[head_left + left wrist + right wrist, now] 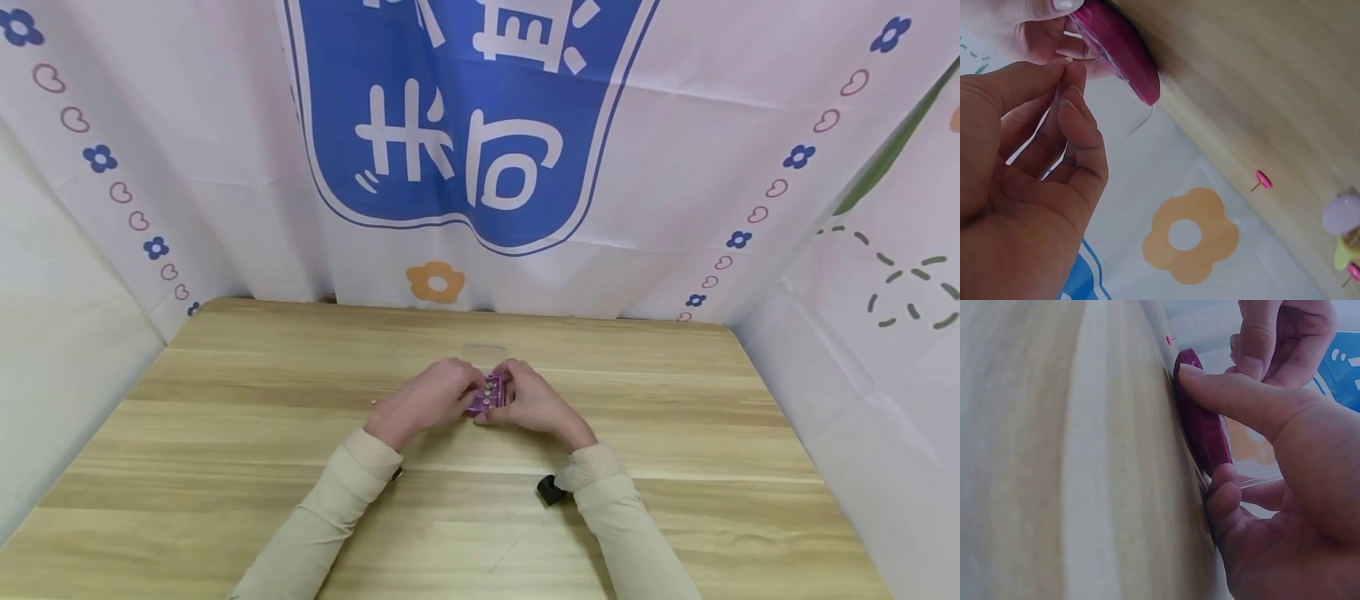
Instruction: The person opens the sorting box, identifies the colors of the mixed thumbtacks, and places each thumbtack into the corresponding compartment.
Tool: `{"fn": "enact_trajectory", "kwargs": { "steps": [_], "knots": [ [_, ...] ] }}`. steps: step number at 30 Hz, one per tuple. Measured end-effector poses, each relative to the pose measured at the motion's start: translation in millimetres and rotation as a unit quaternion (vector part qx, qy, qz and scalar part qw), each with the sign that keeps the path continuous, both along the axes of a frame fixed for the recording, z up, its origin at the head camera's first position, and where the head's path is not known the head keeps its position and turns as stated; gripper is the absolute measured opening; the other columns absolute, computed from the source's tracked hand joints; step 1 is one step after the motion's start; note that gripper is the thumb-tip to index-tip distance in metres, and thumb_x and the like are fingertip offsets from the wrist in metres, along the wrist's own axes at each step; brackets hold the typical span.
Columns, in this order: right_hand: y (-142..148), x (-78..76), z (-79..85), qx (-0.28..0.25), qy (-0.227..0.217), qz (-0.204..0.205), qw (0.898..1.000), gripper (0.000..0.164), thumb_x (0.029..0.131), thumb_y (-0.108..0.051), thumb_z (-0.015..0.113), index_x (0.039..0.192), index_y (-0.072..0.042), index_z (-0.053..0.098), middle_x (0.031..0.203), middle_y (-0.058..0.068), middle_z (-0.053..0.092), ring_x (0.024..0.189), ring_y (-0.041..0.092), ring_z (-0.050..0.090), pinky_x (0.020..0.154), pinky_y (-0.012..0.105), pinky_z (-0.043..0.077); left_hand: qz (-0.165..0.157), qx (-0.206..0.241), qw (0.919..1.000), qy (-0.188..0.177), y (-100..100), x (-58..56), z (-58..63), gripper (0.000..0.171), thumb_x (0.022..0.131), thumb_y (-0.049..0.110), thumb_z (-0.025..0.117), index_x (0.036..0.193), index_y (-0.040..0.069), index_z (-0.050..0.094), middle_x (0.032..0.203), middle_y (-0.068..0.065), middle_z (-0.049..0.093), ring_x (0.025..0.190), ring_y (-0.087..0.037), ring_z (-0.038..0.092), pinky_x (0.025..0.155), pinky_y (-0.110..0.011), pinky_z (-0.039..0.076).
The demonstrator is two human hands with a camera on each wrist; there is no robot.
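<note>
A small purple case [495, 402] lies on the table with its clear lid [483, 357] raised at the back. Little coloured pieces show inside it in the head view. My right hand [536, 404] grips the case from the right, the thumb along its near side and the fingers round the far end. Over the case's left part is my left hand [438, 392]. In the left wrist view its thumb and index fingertips pinch a tiny piece beside the case's open side; the fingertips hide most of it, so I cannot tell its kind.
A pink-headed pushpin [1263, 180] lies on the wooden table [660, 417] left of the case. Near it are another pink pin [1354, 272] and a lilac and yellow trinket [1341, 214]. A printed cloth [247, 208] hangs behind the table.
</note>
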State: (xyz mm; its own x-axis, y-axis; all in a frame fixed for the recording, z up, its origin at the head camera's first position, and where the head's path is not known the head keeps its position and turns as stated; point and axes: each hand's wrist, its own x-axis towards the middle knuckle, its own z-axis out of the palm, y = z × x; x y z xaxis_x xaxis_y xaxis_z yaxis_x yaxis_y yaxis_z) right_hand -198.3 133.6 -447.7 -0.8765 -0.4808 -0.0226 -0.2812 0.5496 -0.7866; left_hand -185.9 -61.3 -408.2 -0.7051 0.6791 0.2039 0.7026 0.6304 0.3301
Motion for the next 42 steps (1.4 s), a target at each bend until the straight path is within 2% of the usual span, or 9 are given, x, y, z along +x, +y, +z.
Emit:
{"fn": "enact_trajectory", "kwargs": {
  "steps": [15, 25, 32, 42],
  "knots": [
    [3, -2.9, 4.7, 0.001, 0.009, -0.005, 1.0, 0.069, 0.064, -0.027, 0.087, 0.117, -0.006, 0.048, 0.103, 0.008, 0.051, 0.081, 0.018, 0.055, 0.067, 0.034, 0.052, -0.007, -0.024, 0.9996, 0.015, 7, -2.4, 0.3, 0.011, 0.085, 0.005, 0.065, 0.084, 0.013, 0.073, 0.071, 0.007, 0.057, 0.063, -0.008, 0.05, 0.058, -0.026, 0.047],
    [1, -2.4, 3.9, -0.006, 0.01, 0.003, 1.0, 0.069, 0.064, -0.028, 0.087, 0.117, -0.005, 0.048, 0.104, 0.009, 0.051, 0.08, 0.018, 0.056, 0.066, 0.035, 0.051, -0.014, -0.02, 0.9996, 0.014, 8, 0.2, -1.6, 0.012, 0.084, 0.002, 0.066, 0.086, 0.011, 0.073, 0.075, 0.003, 0.061, 0.066, -0.008, 0.052, 0.062, -0.027, 0.051],
    [3, -1.7, 3.1, -0.009, 0.003, -0.008, 1.0, 0.072, 0.064, -0.027, 0.087, 0.118, -0.003, 0.047, 0.106, 0.009, 0.051, 0.081, 0.018, 0.056, 0.068, 0.035, 0.051, -0.048, -0.017, 0.9983, 0.029, 14, 0.2, -4.4, 0.011, 0.083, 0.002, 0.067, 0.08, 0.012, 0.071, 0.077, -0.002, 0.065, 0.07, -0.01, 0.054, 0.067, -0.03, 0.052],
    [0, 1.7, 0.4, -0.007, 0.001, 0.001, 1.0, 0.07, 0.064, -0.029, 0.086, 0.118, -0.006, 0.047, 0.105, 0.007, 0.05, 0.083, 0.018, 0.055, 0.07, 0.035, 0.051, -0.037, -0.022, 0.9985, 0.034, 11, 5.0, -7.7, 0.011, 0.084, 0.003, 0.067, 0.081, 0.013, 0.071, 0.078, 0.001, 0.062, 0.072, -0.01, 0.054, 0.067, -0.029, 0.052]
  ]
}}
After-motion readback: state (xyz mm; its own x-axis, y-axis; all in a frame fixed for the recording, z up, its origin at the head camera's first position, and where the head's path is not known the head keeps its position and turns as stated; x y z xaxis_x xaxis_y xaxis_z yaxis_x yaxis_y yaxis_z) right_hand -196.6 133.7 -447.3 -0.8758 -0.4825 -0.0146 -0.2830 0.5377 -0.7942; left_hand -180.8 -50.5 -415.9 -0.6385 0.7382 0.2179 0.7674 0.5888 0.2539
